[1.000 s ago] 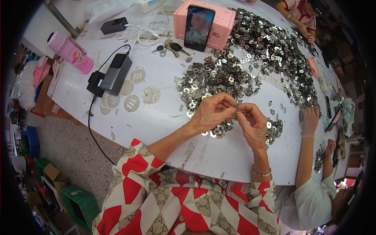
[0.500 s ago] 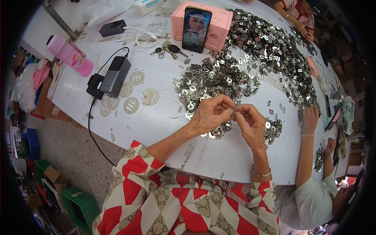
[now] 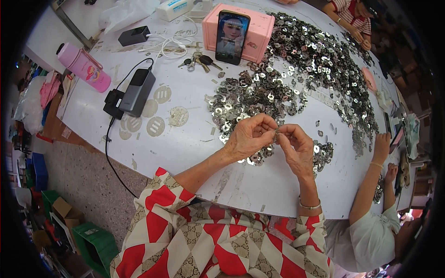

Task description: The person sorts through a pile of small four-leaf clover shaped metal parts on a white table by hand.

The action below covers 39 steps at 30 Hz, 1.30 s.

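My left hand (image 3: 251,137) and my right hand (image 3: 298,147) meet fingertip to fingertip above the near side of a heap of small shiny metal pieces (image 3: 241,99). Pinched between both hands is one small metal piece (image 3: 276,135), mostly covered by the fingers; its exact shape cannot be made out. Beside my right wrist lies a smaller cluster of similar pieces (image 3: 323,154). The loose ones look like flat, roundish stampings with a cut-out in the middle.
A larger metal heap (image 3: 320,60) spreads across the far right. A phone (image 3: 232,37) leans on a pink box (image 3: 259,34). Keys (image 3: 202,60), a power bank (image 3: 139,90), cables and a pink bottle (image 3: 85,67) stand leftward. A co-worker's arm (image 3: 371,178) reaches in at right.
The co-worker's hand at the right has drawn away from the large heap, towards the right. My hands hold nearly the same pose, still pinching the small piece.
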Each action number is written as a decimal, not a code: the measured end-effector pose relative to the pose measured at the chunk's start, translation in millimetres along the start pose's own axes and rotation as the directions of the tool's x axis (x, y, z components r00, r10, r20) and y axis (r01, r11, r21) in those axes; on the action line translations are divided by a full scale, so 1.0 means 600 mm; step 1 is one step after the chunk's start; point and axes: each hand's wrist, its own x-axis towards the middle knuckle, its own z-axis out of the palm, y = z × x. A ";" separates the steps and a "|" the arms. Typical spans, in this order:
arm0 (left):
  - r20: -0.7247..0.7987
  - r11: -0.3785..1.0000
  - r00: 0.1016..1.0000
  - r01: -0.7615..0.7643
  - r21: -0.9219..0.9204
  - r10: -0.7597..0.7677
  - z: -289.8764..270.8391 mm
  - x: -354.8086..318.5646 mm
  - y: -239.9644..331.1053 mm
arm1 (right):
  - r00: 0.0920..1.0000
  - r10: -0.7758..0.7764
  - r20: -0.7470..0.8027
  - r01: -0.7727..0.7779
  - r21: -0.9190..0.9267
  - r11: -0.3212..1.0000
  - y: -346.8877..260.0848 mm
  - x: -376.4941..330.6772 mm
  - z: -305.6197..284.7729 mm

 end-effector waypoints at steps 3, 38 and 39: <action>-0.001 1.000 1.000 -0.007 -0.001 0.007 -0.001 -0.001 0.000 | 1.000 0.005 0.002 -0.005 0.009 1.000 0.000 0.000 0.001; -0.048 0.997 0.998 -0.053 -0.052 0.051 0.001 -0.001 -0.003 | 1.000 0.016 0.005 -0.017 0.091 0.996 -0.003 -0.001 -0.009; -0.048 0.998 0.998 -0.041 -0.057 0.038 0.002 -0.001 -0.002 | 1.000 0.021 -0.007 -0.020 0.100 0.995 -0.003 -0.001 -0.009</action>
